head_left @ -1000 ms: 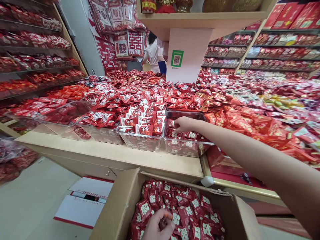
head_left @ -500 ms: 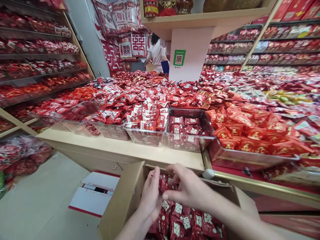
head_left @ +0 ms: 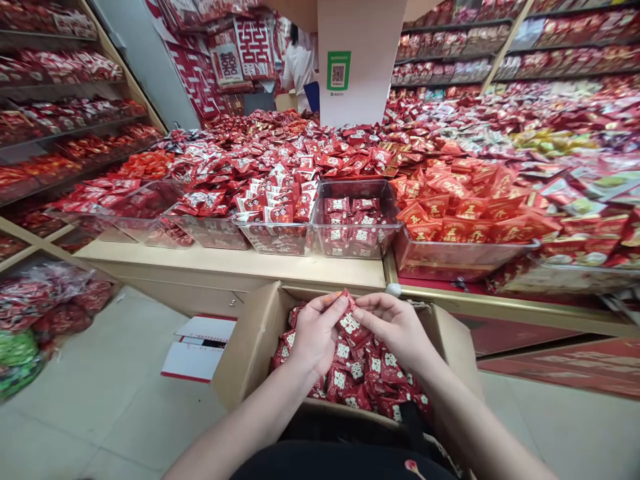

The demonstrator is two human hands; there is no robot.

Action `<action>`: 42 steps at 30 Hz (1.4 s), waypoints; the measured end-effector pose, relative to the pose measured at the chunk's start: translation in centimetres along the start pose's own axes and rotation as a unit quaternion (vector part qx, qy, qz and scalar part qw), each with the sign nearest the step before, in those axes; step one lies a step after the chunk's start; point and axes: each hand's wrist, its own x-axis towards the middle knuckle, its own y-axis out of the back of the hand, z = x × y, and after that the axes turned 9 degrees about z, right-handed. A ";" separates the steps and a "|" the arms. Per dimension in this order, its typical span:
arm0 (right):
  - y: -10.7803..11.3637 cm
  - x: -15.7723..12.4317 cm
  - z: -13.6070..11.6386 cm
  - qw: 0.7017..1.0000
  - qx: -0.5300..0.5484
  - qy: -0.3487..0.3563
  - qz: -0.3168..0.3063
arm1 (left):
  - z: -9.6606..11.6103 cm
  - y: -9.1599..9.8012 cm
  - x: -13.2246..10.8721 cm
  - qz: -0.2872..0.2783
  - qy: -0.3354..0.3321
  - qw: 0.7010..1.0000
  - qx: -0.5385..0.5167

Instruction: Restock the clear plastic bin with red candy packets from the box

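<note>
Both my hands are over an open cardboard box (head_left: 245, 353) full of small red candy packets (head_left: 360, 380) printed with white characters. My left hand (head_left: 315, 333) and my right hand (head_left: 397, 327) are closed together on a bunch of these red packets (head_left: 349, 323), held just above the heap. Beyond the box, on the wooden counter (head_left: 230, 263), stands a clear plastic tray (head_left: 356, 223) partly filled with the same packets.
Several other clear trays (head_left: 273, 230) of red sweets line the counter edge, with a huge spread of wrapped sweets behind. Shelves (head_left: 60, 133) of red goods rise at left. A flat white box (head_left: 197, 347) lies on the floor. A person in white (head_left: 300, 63) stands far back.
My right hand has come back from the clear tray to the box. Both hands now meet over the box and hold packets; the view has tilted down.
</note>
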 end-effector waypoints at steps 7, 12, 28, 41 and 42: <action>0.3 0.1 0.9 0.981 -0.137 0.093 -0.102 | -0.2 1.3 0.2 -0.008 -0.082 0.980 0.179; -0.5 0.1 1.1 0.902 -0.351 0.251 -0.023 | 0.1 1.8 -0.4 -0.018 -0.036 0.995 0.092; -0.4 2.1 0.8 0.995 -0.065 0.026 -0.065 | 1.2 2.7 0.7 -0.133 -0.023 0.983 0.122; -0.4 1.7 0.7 0.991 -0.107 0.041 -0.065 | 1.0 3.7 0.6 -0.170 -0.072 0.942 0.281; -0.5 1.8 0.9 0.992 -0.106 0.037 -0.059 | 0.9 3.9 0.6 -0.166 -0.058 0.940 0.292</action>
